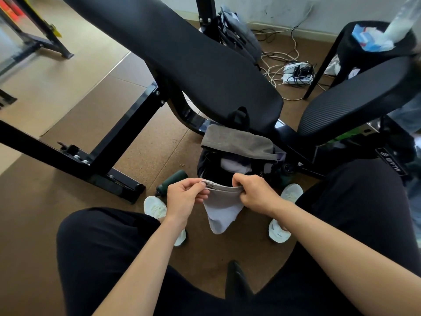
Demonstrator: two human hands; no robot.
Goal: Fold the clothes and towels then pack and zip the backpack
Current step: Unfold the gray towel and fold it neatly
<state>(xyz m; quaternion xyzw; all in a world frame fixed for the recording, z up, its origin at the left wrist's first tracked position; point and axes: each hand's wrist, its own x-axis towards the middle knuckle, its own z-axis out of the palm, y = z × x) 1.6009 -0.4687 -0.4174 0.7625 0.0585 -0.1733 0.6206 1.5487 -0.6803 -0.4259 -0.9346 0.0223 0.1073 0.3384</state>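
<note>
A small pale grey folded cloth hangs between my hands above the floor. My left hand pinches its top left edge and my right hand grips its top right edge. Just beyond my hands a black backpack stands open on the floor, with white clothing visible inside. A dark grey towel lies draped over the backpack's far rim. The lower part of the backpack is hidden behind my hands and the cloth.
A black padded workout bench slants over the backpack, with its steel frame to the left. A dark green bottle lies by my left shoe. Cables and a power strip sit at the back right beside a black stool.
</note>
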